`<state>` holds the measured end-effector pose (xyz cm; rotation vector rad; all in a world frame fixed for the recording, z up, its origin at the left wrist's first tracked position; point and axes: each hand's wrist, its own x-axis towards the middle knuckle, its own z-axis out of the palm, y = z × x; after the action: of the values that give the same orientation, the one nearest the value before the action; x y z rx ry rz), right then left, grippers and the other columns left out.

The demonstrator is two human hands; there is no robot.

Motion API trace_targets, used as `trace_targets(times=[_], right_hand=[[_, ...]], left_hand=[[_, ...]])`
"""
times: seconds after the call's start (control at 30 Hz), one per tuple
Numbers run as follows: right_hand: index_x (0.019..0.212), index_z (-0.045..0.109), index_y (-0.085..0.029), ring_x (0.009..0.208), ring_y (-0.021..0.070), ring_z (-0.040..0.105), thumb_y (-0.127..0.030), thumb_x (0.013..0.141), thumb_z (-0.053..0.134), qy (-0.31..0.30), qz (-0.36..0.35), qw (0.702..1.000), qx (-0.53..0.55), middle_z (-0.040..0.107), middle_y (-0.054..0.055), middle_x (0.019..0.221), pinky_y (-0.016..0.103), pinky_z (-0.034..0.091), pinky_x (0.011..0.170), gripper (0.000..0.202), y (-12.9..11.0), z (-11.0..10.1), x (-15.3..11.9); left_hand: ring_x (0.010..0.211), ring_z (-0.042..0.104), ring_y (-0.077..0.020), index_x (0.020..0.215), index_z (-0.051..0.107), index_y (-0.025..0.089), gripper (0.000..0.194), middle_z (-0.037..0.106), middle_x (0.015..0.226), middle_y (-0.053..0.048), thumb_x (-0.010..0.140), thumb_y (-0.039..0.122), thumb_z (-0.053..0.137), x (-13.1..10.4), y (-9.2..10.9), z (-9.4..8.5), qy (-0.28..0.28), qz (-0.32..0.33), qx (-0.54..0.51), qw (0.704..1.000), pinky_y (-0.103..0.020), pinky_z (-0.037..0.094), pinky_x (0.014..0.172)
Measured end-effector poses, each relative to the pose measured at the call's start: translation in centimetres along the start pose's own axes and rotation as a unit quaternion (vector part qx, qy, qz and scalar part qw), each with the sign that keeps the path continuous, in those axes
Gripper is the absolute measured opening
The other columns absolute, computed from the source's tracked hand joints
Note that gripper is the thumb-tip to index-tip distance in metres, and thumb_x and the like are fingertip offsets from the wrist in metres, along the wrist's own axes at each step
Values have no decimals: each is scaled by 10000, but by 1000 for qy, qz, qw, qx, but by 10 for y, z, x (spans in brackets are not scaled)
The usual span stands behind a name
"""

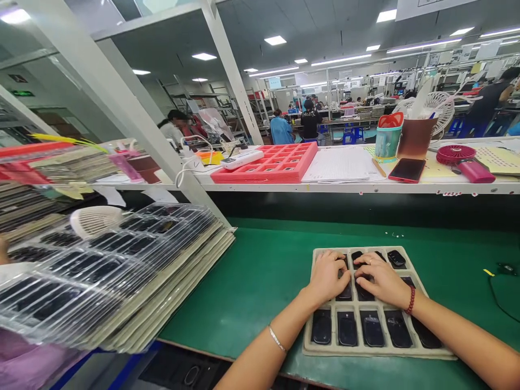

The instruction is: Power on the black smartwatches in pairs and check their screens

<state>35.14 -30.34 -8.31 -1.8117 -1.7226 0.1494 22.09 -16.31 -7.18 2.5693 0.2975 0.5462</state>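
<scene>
A beige molded tray (pixel 320 352) lies on the green bench, its pockets holding black, glossy parts with rounded corners. My left hand (pixel 330 275) reaches over the left of its middle and back rows, thumb and fingers bent around a black part (pixel 345 291). Beside it, my right hand (pixel 384 279) arches over the neighbouring pockets, with fingers and thumb curled at another black part (pixel 364 293). Both palms face down, and the fingers partly hide these parts. In the front row, a black part (pixel 347 328) sits fully visible in its pocket.
Stacked trays (pixel 195 260) with clear plastic covers stand at the left, a white fan (pixel 96 221) on top. A shelf (pixel 284 187) behind carries a red foam tray (pixel 264 174), papers (pixel 339 165) and a phone (pixel 407 169). A black cable (pixel 501 303) lies right. Co-workers sit farther back.
</scene>
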Motion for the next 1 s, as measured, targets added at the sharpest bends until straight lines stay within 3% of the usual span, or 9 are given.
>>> trace_targets(times=[0.1,0.23,0.33,0.5,0.57,0.67,0.8,0.9,1.0], right_hand=[[791,668,-194,1002,239,521,-209,826,512,-29,3,998,-53,628,80,1014,370,389,878,160,5,-16,4],[655,637,-194,686,179,578,-183,818,455,-142,59,979,-132,628,32,681,273,398,641,244,19,-60,0],[615,627,-195,669,197,580,-199,741,516,-193,113,954,-202,623,42,677,266,361,575,168,29,-82,-18],[772,606,-203,798,245,565,-179,632,584,-157,127,963,-178,615,63,831,305,394,653,144,30,-80,-54],[753,547,-207,763,217,550,-139,619,567,-120,138,977,-115,600,37,797,300,397,649,151,30,-77,-59],[718,439,-207,731,175,560,-151,684,544,-57,168,980,93,615,22,834,275,417,615,124,31,-74,-53],[798,408,-202,620,146,614,-311,771,573,-11,220,898,381,654,56,900,237,443,493,199,31,-54,-26],[941,494,-178,495,106,580,-398,752,626,7,236,848,474,663,50,824,205,428,417,318,27,-28,-5],[1088,542,-189,646,131,630,-398,746,651,34,240,797,554,643,65,931,221,504,503,416,25,-8,5]], left_hand=[[994,501,-221,701,619,189,84,617,1040,-47,748,205,551,-1,0,-2,-2,10,35,999,-386,379,860],[1062,474,-211,815,636,208,127,588,1094,-50,763,171,526,2,8,-1,-27,39,22,999,-381,361,915],[1160,413,-255,876,651,220,152,542,1199,-65,773,219,540,11,24,13,-66,92,18,993,-434,321,962],[1201,357,-378,775,631,169,221,518,1221,-147,622,308,710,25,54,46,-78,122,-19,989,-541,274,963],[1162,406,-363,760,599,169,219,552,1160,-138,586,232,716,27,58,52,-83,121,-71,987,-505,317,937],[893,569,-231,792,555,182,144,624,917,-59,661,154,605,25,54,49,-100,61,-192,974,-360,425,779],[543,528,-98,835,489,180,135,544,645,37,714,181,548,23,32,32,-62,-107,-389,913,-206,378,521],[409,475,-64,924,495,166,232,523,599,52,737,284,567,21,11,18,-38,-203,-482,851,-169,281,404],[403,479,-53,963,547,130,341,588,666,2,710,344,626,20,-6,9,-14,-240,-527,815,-160,222,368]])
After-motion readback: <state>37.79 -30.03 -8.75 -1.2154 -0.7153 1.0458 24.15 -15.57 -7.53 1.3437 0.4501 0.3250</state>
